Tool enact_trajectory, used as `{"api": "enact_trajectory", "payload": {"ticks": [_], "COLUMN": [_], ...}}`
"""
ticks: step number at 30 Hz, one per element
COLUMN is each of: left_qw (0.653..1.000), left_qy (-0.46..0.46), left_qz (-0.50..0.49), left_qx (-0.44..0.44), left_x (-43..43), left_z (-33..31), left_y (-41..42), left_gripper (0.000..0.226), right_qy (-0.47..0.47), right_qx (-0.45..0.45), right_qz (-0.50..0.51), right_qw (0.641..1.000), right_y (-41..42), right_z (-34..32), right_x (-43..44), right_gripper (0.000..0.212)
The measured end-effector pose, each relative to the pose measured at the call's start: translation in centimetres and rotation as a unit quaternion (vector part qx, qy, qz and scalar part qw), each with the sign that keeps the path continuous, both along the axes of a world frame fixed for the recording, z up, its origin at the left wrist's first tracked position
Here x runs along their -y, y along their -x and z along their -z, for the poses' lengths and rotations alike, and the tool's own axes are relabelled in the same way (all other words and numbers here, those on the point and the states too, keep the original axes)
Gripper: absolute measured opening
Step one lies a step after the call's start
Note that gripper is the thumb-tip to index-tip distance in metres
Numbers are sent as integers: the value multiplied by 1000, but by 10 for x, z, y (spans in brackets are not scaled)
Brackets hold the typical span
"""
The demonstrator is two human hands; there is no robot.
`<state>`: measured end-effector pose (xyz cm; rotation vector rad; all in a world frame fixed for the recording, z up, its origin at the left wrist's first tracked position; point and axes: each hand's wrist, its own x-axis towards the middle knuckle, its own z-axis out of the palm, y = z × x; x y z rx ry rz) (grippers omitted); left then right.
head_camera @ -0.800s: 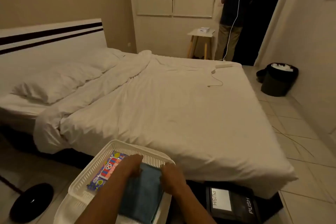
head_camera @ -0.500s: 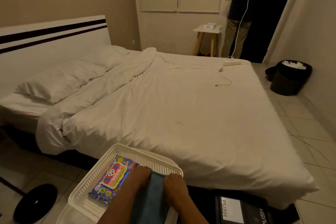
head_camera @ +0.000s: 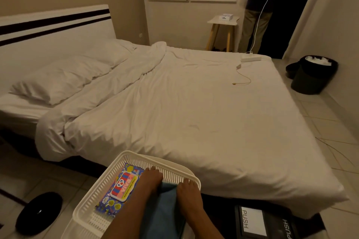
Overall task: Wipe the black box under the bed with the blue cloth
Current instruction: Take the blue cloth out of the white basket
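Note:
The blue cloth (head_camera: 165, 209) lies folded in a white slatted basket (head_camera: 134, 158) at the bottom centre, in front of the bed. My left hand (head_camera: 150, 182) and my right hand (head_camera: 189, 194) both press on the cloth's far edge, with the fingers reaching the basket's far rim and the thumbs hidden. The black box (head_camera: 275, 225), with "PUSH" labels on its lid, sits on the floor to the right of the basket, partly under the bed's hanging sheet.
A colourful wet-wipes pack (head_camera: 118, 190) lies in the basket left of my hands. The white bed (head_camera: 194, 112) fills the middle. A black round object (head_camera: 38, 211) lies on the floor at left. A black bin (head_camera: 312, 75) and a standing person (head_camera: 256, 6) are at the far right.
Both hands stay on the blue cloth and have slid slightly forward to the basket's far rim. The view has shifted a little; the box has not moved.

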<state>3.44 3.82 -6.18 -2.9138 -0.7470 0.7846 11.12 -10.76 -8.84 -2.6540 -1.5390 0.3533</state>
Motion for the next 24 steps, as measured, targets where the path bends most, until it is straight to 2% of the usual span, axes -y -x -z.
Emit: {"api": "enact_trajectory", "payload": {"ticks": [4, 9, 11, 13, 16, 19, 24], "left_qw": [999, 992, 989, 984, 976, 976, 963], "left_qy": [43, 122, 137, 163, 192, 184, 176], "left_qz": [1, -32, -49, -69, -93, -95, -96], "left_qx": [-2, 8, 8, 17, 35, 72, 178], "left_x": [-7, -12, -11, -9, -10, -6, 15], "left_z": [-23, -54, -68, -84, -113, -154, -221], "left_y": [-2, 4, 10, 18, 27, 34, 34], "left_gripper": [35, 29, 27, 36, 35, 32, 26], "right_qy": [-34, -70, -75, -50, -21, -21, -115], "right_qx": [-52, -82, -77, -55, -41, -47, -67], "right_qz": [40, 29, 23, 6, -23, -33, 6], "right_qw": [997, 994, 994, 997, 999, 998, 991], "right_y": [1, 2, 0, -1, -7, -15, -31], "right_z": [-3, -18, -33, -54, -87, -129, -193], "right_x": [0, 4, 5, 7, 11, 16, 42], "right_gripper": [34, 33, 29, 29, 30, 33, 15]}}
